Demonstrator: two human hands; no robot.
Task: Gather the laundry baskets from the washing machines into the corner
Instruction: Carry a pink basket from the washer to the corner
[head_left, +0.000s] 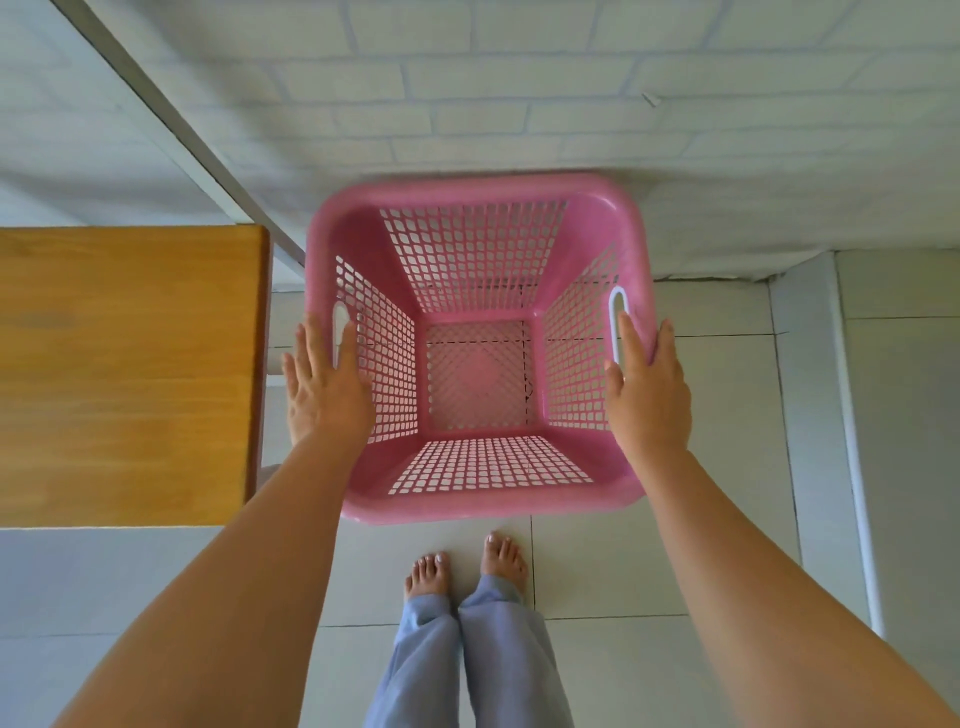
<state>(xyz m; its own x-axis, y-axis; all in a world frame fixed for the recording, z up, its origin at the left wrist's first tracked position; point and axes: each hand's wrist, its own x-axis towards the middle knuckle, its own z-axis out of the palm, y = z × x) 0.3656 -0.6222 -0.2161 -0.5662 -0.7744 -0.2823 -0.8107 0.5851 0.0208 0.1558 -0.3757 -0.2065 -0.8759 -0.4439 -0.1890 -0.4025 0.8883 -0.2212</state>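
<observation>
An empty pink laundry basket (475, 499) with lattice walls stands upright in front of my bare feet, its far rim close to the white brick wall. My left hand (324, 379) lies flat at the basket's left rim beside the left handle slot, fingers straight and apart. At the right rim, my right hand (649, 387) has its fingers stretched along the right handle slot. Neither hand curls around the rim. Floor tiles show through the basket's bottom.
A wooden table top (124, 374) is directly left of the basket, almost touching it. The white brick wall (519, 104) runs behind. A white-framed panel (904, 415) stands to the right. Pale floor tiles (649, 561) surround my feet.
</observation>
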